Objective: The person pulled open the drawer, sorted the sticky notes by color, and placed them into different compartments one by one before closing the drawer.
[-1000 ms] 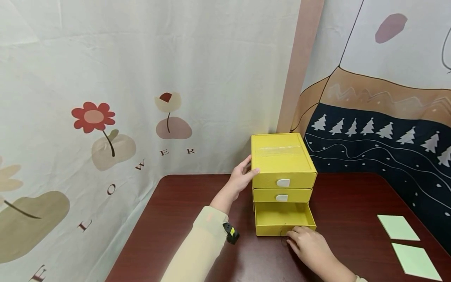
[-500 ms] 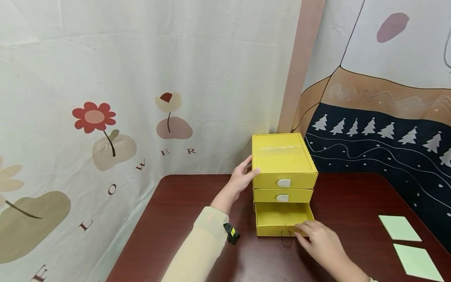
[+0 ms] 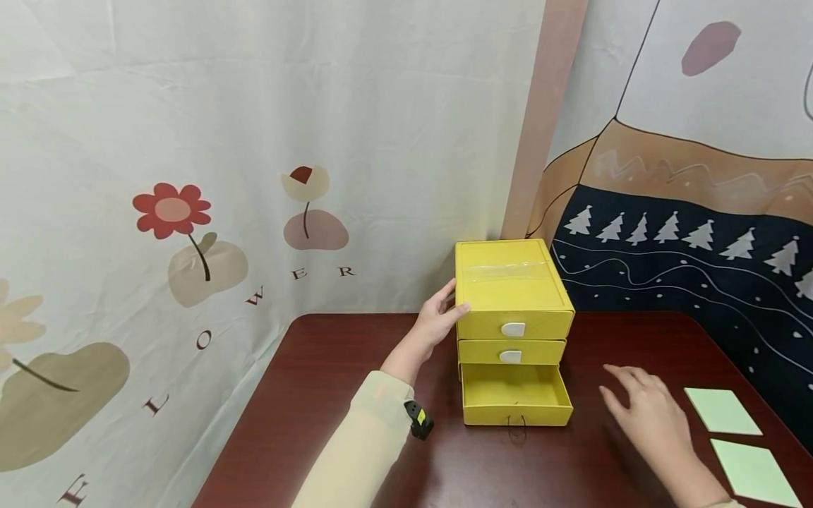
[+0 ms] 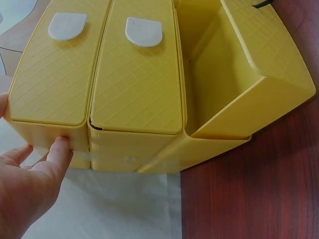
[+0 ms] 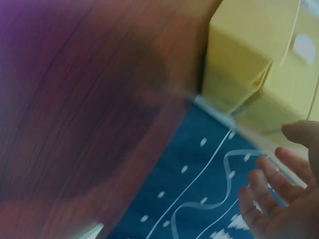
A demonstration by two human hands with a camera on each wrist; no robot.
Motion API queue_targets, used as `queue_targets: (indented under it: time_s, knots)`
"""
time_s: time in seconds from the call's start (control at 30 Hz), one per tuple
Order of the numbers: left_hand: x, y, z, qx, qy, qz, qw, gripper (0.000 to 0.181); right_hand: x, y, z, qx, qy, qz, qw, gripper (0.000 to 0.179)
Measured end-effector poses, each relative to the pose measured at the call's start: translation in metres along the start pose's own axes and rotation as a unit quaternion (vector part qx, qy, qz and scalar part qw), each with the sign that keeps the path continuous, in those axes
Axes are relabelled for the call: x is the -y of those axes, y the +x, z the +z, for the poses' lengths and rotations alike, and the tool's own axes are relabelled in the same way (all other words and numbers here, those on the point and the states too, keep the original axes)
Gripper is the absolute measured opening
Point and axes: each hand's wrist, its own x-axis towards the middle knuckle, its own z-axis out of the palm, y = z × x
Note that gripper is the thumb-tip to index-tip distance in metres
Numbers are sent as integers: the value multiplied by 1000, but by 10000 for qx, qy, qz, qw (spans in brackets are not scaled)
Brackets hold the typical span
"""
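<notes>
A yellow three-drawer box (image 3: 514,282) stands toward the back of the table. Its bottom drawer (image 3: 517,415) is pulled out and looks bare inside; a thin dark loop (image 3: 517,427) hangs at its front. Both upper drawers are closed and carry white tabs (image 4: 144,32). My left hand (image 3: 437,321) rests against the box's upper left side, fingers touching it, as the left wrist view also shows. To the right of the box my right hand (image 3: 651,416) is in the air over the table, fingers spread, holding nothing. The right wrist view is blurred.
Two pale green square sheets (image 3: 723,410) lie near the right edge of the dark red table (image 3: 317,395). A printed curtain (image 3: 394,141) hangs close behind the table, and a navy one with tree shapes (image 3: 667,261) is at the right.
My right hand has let go of the bottom drawer's front loop and moved right, away from the box. The drawer stays pulled out. My left hand keeps its place on the box.
</notes>
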Motion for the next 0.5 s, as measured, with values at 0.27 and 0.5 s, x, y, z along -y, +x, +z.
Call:
queue_targets:
  time_s: [0.27,0.5]
  knots:
    - [-11,-7,0,95,-6,-99,9999,68,-56,9,-2,893,-209,785,9927,69]
    - [2,0,-1,-70,62,-26,10000,67,-108,12,-2,1512,-220,1267,9801,101]
